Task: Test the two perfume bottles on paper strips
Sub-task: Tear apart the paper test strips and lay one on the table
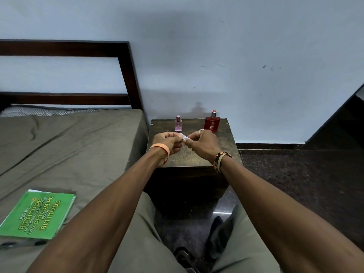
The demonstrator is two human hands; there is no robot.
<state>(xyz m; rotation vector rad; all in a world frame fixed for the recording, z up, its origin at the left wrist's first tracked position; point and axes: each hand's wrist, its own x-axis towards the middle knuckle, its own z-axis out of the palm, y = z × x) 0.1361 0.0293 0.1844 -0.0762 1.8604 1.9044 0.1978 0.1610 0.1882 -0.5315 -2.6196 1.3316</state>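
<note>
While both hands meet over the middle of a dark bedside table [197, 159], one small piece of white paper [185, 137] is pinched between them: the left hand [167, 141] grips its left end with curled fingers and thumb, and the right hand [204, 141] grips its right end the same way. Only a little of the paper shows between the fingertips, so whether it is a single strip or more than one cannot be told. Two perfume bottles stand upright near the table's far edge, close to the wall and well apart from each other: one small pink bottle [178, 125] just beyond the left hand, and one larger red bottle [212, 123] with a silver neck and red cap just beyond the right hand. Neither bottle is touched. One orange wristband [160, 148] sits on the left wrist, one beaded bracelet [221, 158] on the right, and one ring [200, 131] shows on a right finger. To the left lies a bed [69, 138] with a dark wooden headboard [128, 75], and one green book [39, 213] rests flat on its cover near the person's left thigh.
</note>
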